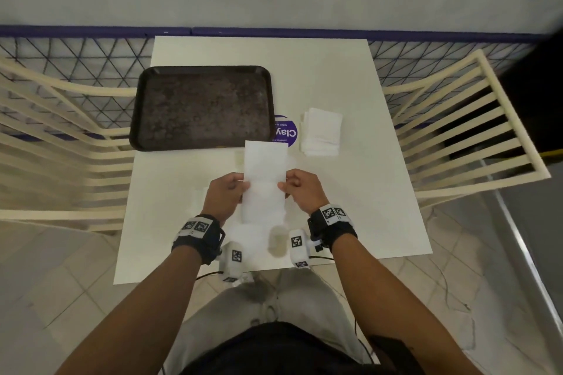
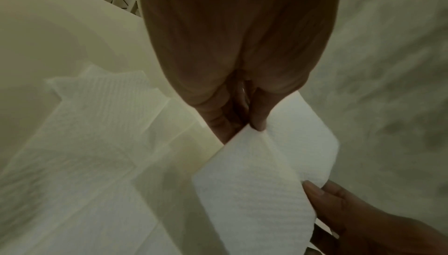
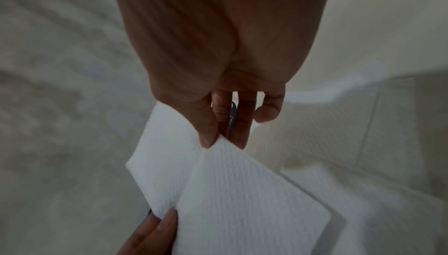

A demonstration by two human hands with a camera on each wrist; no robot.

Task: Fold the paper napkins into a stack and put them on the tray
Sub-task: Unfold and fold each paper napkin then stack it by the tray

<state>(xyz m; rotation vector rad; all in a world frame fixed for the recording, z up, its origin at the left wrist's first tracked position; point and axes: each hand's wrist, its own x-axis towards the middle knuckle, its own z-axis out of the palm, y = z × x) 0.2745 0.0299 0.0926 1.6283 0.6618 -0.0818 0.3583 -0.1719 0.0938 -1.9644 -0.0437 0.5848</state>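
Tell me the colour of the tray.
Dark brown, nearly black, with a mottled worn surface; the tray shows best in the head view.

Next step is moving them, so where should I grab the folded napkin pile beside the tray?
Probably pinch the folded napkin pile at its near short edge, coming from the person's side: it lies flat on the table with that edge unobstructed, and the tray sits clear to its left.
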